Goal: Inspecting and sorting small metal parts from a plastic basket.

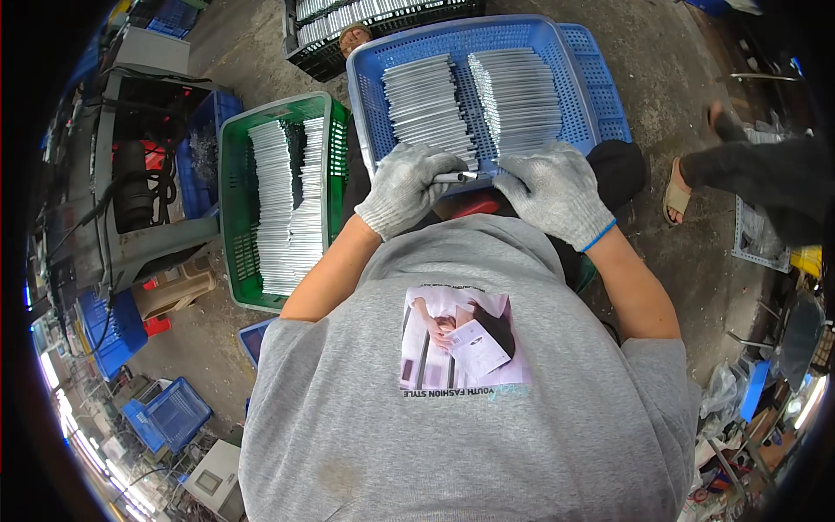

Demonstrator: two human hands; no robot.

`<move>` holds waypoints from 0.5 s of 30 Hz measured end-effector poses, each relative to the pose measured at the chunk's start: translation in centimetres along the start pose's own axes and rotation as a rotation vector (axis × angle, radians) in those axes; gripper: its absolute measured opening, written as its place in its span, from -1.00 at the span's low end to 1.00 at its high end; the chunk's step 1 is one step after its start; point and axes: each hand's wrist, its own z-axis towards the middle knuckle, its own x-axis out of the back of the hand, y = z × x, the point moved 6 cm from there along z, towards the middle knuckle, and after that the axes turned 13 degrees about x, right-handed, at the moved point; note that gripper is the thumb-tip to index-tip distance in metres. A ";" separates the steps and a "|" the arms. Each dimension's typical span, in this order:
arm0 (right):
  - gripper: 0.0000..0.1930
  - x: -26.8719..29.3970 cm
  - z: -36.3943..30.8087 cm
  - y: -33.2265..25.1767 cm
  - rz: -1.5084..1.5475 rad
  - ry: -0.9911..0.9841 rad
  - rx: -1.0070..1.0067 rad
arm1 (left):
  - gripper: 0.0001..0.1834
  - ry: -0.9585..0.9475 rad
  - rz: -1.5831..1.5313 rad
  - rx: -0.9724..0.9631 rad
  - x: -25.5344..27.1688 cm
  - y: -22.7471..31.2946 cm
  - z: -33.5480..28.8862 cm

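Observation:
My left hand (407,184), in a grey knitted glove, is closed around short silver metal tubes (454,177), whose ends stick out toward the right. How many it holds is hidden. My right hand (557,193), gloved the same way with a blue cuff edge, has its fingers curled at the near end of the right stack of tubes (517,100). Whatever lies between its fingertips is hidden. Both hands are at the near edge of a blue mesh basket (570,74). A left stack of tubes (426,100) lies beside the right one in that basket.
Left of my legs, a green basket (228,209) holds many more tubes. A black crate (326,68) with tubes stands beyond. Another blue basket (600,87) sits behind the near one. Machinery (130,183) stands at the left. A person's sandalled foot (676,193) is at the right.

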 end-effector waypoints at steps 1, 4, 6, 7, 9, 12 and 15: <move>-0.74 -0.3 0.0 -0.1 0.026 -0.027 -0.015 | -0.78 0.024 0.016 0.014 0.1 0.0 0.0; -0.70 -0.2 -0.1 -0.6 0.050 -0.040 -0.029 | -0.79 0.111 0.097 0.037 0.2 0.4 0.0; -0.70 0.4 0.0 -0.7 0.030 -0.012 -0.013 | -0.78 0.149 0.168 0.034 0.3 0.7 0.0; -0.70 0.7 0.2 -0.7 0.013 0.009 0.002 | -0.77 0.156 0.207 0.027 0.4 0.9 0.0; -0.70 1.2 0.4 -0.5 0.006 0.037 0.008 | -0.77 0.176 0.251 -0.006 0.6 1.2 0.0; -0.69 1.3 0.5 -0.1 0.036 0.053 -0.014 | -0.77 0.205 0.249 -0.062 0.9 1.6 -0.3; -0.73 0.7 0.4 0.0 0.053 0.054 -0.023 | -0.76 0.224 0.211 -0.076 0.8 1.5 -0.4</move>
